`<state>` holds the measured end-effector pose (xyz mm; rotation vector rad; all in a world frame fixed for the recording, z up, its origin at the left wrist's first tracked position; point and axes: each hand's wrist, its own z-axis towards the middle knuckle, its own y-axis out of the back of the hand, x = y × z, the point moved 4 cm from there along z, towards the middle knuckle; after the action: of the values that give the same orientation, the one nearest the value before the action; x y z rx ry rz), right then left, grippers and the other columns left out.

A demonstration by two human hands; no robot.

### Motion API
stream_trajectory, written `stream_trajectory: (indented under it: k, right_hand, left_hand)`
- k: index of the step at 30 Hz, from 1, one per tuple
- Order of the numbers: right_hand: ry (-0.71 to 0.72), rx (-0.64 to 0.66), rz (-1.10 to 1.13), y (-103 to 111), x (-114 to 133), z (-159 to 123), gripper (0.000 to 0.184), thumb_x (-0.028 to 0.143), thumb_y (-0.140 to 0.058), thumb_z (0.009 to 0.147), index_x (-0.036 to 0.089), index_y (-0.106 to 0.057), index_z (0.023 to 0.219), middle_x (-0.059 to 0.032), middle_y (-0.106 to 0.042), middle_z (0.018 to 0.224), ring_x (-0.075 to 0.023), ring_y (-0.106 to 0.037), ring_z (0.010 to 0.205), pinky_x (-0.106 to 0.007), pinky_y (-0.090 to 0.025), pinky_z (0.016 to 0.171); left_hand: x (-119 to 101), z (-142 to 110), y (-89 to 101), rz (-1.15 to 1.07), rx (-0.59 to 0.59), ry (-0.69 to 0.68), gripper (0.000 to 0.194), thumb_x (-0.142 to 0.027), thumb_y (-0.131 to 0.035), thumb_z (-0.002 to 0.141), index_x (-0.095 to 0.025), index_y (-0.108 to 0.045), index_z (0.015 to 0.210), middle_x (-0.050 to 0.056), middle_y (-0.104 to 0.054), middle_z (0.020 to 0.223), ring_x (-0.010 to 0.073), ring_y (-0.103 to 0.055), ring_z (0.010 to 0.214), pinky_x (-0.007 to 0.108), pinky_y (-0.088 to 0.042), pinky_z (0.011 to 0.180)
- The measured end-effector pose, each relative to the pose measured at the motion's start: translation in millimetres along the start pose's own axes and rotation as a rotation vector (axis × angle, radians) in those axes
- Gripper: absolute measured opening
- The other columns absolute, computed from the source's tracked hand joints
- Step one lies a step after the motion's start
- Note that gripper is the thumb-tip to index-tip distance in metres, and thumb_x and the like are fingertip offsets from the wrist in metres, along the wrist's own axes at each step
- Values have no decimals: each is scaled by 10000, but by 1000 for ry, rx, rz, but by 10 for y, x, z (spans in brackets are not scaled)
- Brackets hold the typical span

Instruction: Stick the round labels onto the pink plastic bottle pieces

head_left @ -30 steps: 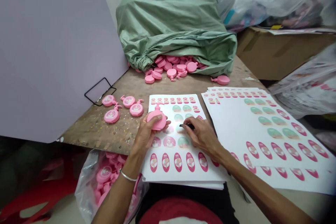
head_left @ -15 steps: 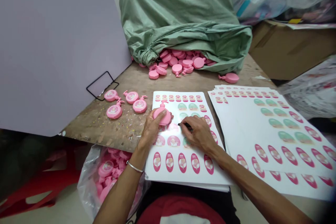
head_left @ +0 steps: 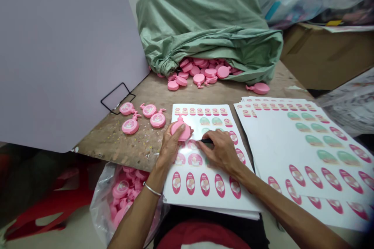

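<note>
My left hand [head_left: 171, 144] is closed around a pink toy pump bottle [head_left: 180, 129], its nozzle pointing up and no label on the side I see. Under both hands lies a white sheet of stickers [head_left: 210, 198] on a stack. My right hand [head_left: 220, 151] pinches a small black tool [head_left: 207, 141], mostly hidden by the fingers; its exact kind does not show. Its fingertips are over a pink sticker [head_left: 193, 144], just below the bottle. Whether the sticker is lifted I cannot tell.
Several labelled pink bottles [head_left: 130, 126] lie to the left, near a black wire stand [head_left: 118, 99]. A green sack [head_left: 204, 15] spills plain bottles at the back. More sticker sheets [head_left: 271, 144] lie right. A plastic bag of bottles [head_left: 99, 198] hangs below the table's front edge.
My right hand has moved slightly left and down, its fingertips now over the pink sticker, and the black tool's tip has turned. The left hand still holds the bottle. The view has shifted slightly.
</note>
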<state>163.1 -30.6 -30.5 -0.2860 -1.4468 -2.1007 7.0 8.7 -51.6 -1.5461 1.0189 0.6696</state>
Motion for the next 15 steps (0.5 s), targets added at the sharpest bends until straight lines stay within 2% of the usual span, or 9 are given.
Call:
stream_trajectory:
  k: [3,6,10,15]
  right_hand:
    - [-84,-59,269,201,62,65,201,369,-640,826,201,-573,738,-11,-607,679,-163,-529,648,-326,-414,652]
    - [-196,-50,488,373,119,186,185,385,-633,836,207,-641,787,-15,-660,748,-152,-575,664,-292,-451,603]
    - [-123,-47,464,466,230,311,177,359,-643,845,224,-731,917,-31,-733,863,-179,-627,775,-337,-487,725]
    - [-42,-79,405,449,295,324,173,330,-638,859,216,-737,943,-32,-739,851,-181,-626,762,-358,-483,739]
  left_hand:
    - [-37,-16,-18,-20,-13,9,398,-359,-748,745,-140,-578,1030,40,-680,818,147,-674,715,210,-525,617]
    - [-90,-83,-76,-30,-41,44,469,-516,-659,793,-141,-608,1070,64,-679,877,137,-643,701,197,-522,547]
    - [-158,-205,-212,-82,-21,108,592,-633,-500,847,-126,-631,1122,131,-672,1060,212,-656,875,300,-589,651]
    - [-216,-276,-313,-82,32,98,598,-643,-440,870,-133,-645,1107,135,-680,1088,263,-657,967,376,-598,740]
